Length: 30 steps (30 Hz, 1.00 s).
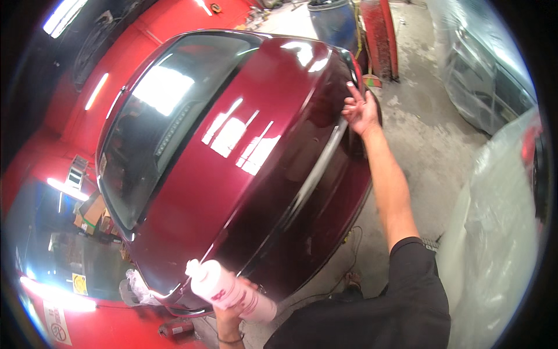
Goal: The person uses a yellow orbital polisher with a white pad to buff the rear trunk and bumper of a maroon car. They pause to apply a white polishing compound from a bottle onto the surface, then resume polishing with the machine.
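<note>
White bottle (229, 291), tilted, in the closed left hand (228, 314); right hand (361, 114) half open and empty at the rear of the maroon car (232, 183), contact unclear.

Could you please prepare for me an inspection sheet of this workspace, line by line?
Surface: maroon car, glossy, reflecting bright lights.
Job's things: white bottle, tilted, in the left hand.
Clutter: cardboard boxes at left; blue drum at the top.
Hands: left grips the bottle; right hand holds nothing visible, by the car's rear edge, contact unclear.
Cables: thin cable on the floor beside the car.
Surroundings: red wall; plastic-covered car at right.
</note>
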Motion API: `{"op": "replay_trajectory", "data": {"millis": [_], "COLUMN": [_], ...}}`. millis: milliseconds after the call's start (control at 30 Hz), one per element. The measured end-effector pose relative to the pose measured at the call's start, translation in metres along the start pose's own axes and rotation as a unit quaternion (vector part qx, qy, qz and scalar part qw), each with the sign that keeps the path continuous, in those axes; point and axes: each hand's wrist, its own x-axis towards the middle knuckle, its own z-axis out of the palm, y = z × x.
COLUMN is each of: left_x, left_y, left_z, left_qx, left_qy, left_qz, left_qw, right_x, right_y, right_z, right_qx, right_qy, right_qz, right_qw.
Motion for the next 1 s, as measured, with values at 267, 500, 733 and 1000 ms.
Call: {"op": "replay_trajectory", "data": {"millis": [267,500,733,1000], "left_x": [-0.064,-0.093,-0.145,-0.255], "left_y": [0.026,0.028,0.04,0.05], "left_z": [-0.065,-0.088,-0.147,-0.272], "left_qx": [-0.002,-0.041,-0.028,-0.016], "left_qy": [0.141,0.139,0.1,0.152], "left_qz": [0.06,0.091,0.127,0.161], "left_qw": [0.988,0.985,0.987,0.975], "right_x": [-0.012,-0.146,-0.237,-0.35], "right_y": [0.02,0.125,0.248,0.394], "right_z": [0.017,0.057,0.087,0.164], "right_qx": [-0.432,-0.593,-0.596,-0.596], "right_qy": [0.051,-0.013,-0.071,-0.109], "right_qz": [-0.011,-0.096,-0.171,-0.165], "right_qw": [0.9,0.799,0.781,0.778]}}
